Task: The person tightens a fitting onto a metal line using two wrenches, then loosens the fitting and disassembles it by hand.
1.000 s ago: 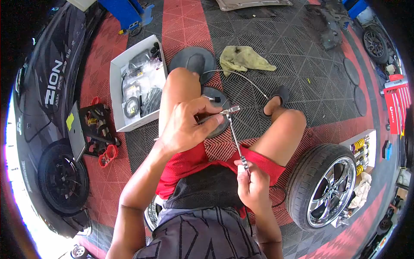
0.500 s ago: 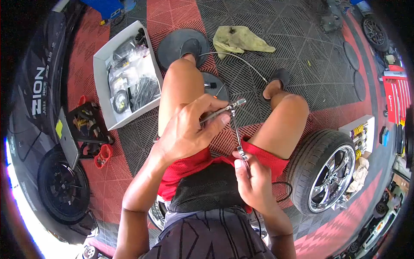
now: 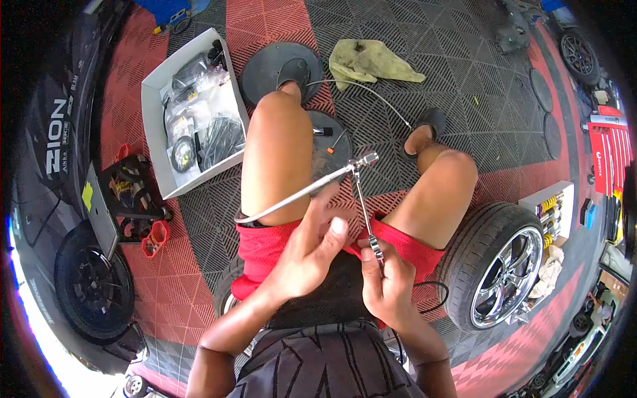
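Left hand drawn back from hose (fingers parted); right hand pinches metal rod.

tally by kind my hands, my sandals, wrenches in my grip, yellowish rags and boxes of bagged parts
hands, left hand and right hand: 2
sandals: 2
wrench: 1
yellowish rag: 1
box of bagged parts: 1
total: 7
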Action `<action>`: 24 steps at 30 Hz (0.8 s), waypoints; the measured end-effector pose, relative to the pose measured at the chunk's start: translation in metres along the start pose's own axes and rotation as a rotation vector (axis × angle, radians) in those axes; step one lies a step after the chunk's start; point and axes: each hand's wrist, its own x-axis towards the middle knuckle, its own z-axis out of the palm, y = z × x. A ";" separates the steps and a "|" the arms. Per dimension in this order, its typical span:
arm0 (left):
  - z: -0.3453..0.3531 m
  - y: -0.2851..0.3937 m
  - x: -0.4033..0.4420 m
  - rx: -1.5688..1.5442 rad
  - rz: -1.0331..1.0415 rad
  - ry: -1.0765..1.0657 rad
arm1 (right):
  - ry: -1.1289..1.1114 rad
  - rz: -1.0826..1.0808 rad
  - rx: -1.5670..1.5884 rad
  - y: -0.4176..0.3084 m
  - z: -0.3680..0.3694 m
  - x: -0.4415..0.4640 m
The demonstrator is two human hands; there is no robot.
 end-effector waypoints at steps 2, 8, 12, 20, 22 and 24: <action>0.010 -0.009 0.016 -0.503 0.079 0.048 | -0.009 0.013 -0.002 0.001 0.004 -0.001; 0.042 0.026 0.041 -0.936 0.015 0.287 | 0.035 -0.032 -0.124 -0.007 0.013 -0.003; 0.037 0.023 0.045 -0.912 0.082 0.327 | -0.013 0.007 -0.032 -0.010 0.008 0.001; -0.006 0.021 0.038 -0.729 0.111 0.208 | -0.001 0.210 0.074 -0.003 -0.032 0.007; -0.008 0.019 0.033 -0.776 0.087 0.214 | -0.043 0.194 0.142 0.008 -0.023 0.011; -0.007 0.009 0.028 -0.696 0.107 0.179 | -0.092 0.201 0.243 0.011 -0.009 0.018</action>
